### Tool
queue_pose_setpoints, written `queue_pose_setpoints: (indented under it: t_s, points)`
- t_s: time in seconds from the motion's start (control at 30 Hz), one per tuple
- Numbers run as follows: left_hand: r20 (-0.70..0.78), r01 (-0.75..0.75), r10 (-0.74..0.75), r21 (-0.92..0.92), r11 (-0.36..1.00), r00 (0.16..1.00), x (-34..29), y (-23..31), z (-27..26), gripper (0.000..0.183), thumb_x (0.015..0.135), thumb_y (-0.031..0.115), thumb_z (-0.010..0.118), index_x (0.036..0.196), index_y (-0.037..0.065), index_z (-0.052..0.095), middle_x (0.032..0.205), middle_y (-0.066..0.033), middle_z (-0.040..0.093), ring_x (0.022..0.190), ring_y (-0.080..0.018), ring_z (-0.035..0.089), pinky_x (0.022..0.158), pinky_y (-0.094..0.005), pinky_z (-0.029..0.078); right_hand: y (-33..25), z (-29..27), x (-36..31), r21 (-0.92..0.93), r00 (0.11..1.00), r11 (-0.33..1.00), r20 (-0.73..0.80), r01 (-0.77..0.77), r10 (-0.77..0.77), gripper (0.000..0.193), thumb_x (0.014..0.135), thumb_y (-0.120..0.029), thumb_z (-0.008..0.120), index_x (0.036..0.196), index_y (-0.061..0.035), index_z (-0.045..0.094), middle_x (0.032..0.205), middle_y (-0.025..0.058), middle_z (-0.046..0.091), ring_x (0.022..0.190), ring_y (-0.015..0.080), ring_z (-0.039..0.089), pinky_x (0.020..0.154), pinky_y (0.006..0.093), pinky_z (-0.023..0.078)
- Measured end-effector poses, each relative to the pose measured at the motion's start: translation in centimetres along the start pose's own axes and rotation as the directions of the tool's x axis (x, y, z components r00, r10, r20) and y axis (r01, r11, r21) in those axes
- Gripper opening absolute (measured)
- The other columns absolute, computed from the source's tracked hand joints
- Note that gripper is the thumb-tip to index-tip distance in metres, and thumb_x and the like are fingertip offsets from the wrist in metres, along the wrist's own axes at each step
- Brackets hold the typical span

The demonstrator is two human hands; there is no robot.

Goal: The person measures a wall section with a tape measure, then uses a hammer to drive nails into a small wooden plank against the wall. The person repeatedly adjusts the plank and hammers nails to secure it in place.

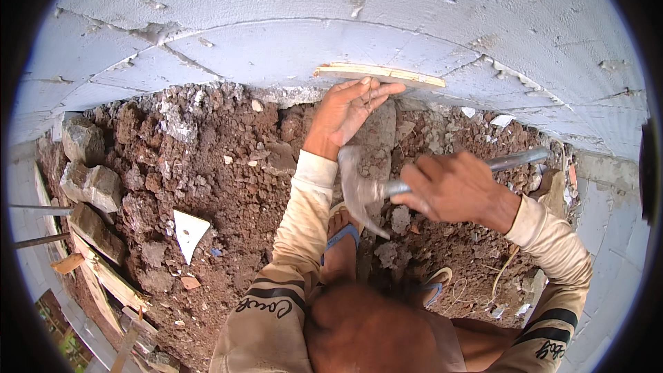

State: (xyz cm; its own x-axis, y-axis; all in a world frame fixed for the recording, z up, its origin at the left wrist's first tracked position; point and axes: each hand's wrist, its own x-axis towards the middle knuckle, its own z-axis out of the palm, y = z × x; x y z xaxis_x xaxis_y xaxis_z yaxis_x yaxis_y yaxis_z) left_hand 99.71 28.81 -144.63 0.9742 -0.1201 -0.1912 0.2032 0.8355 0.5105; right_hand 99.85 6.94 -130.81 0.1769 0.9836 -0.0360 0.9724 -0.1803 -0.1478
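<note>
A claw hammer (362, 190) with a metal handle is gripped in my right hand (449, 186), its head pointing left over the soil near my left wrist. My left hand (351, 107) reaches up to the grey block wall (269, 52). Its fingers hold a thin strip of wood (380, 73) lengthwise against the wall, low down near the ground. The thumb and fingertips press on the strip's lower edge. Whether a nail sits between those fingers, I cannot make out.
Loose brown soil and rubble (228, 179) cover the ground. Several stone blocks (90, 186) line the left side, beside wooden planks (103, 276) and metal rods. A white tile shard (190, 233) lies left of my feet. Block walls bend around both sides.
</note>
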Motion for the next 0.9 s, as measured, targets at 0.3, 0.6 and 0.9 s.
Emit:
queue_pose_setpoints:
  t_s: [0.3, 0.6, 0.9]
  points:
    - [-0.006, 0.015, -0.015, -0.011, 1.000, 1.000, 0.0, 0.0, -0.5, 0.013, 0.095, 0.021, 0.069, 0.090, 0.009, 0.071, 0.132, -0.0319, 0.062, 0.140, -0.0372, 0.050, 0.122, -0.0410, 0.031, 0.1, -0.2, -0.2, -0.016, 0.994, 0.995, 0.043, 0.098, -0.097, 0.045, 0.104, -0.049, 0.050, 0.086, -0.0072, 0.052, 0.063, 0.0061, 0.056, 0.045, 0.0186, 0.057, 0.034, 0.0348, 0.044]
    - [0.009, -0.030, 0.030, 0.004, 1.000, 0.999, 0.2, -0.1, -0.2, 0.022, 0.098, 0.023, 0.066, 0.100, 0.003, 0.073, 0.123, -0.0289, 0.069, 0.130, -0.0347, 0.060, 0.117, -0.0405, 0.036, 0.1, 0.4, -0.8, -0.054, 0.989, 0.988, 0.005, 0.148, -0.147, 0.050, 0.107, -0.056, 0.040, 0.082, -0.0135, 0.048, 0.058, 0.0010, 0.049, 0.038, 0.0136, 0.049, 0.032, 0.0321, 0.037]
    - [0.015, 0.010, -0.011, 0.024, 1.000, 1.000, 0.0, 0.0, -0.2, 0.018, 0.096, 0.027, 0.068, 0.092, 0.010, 0.071, 0.135, -0.0311, 0.061, 0.141, -0.0374, 0.048, 0.125, -0.0440, 0.023, -0.7, 0.3, -0.8, 0.017, 0.976, 0.980, 0.087, 0.196, -0.197, 0.044, 0.103, -0.049, 0.051, 0.084, -0.0094, 0.056, 0.060, 0.0052, 0.057, 0.041, 0.0203, 0.057, 0.038, 0.0360, 0.046]
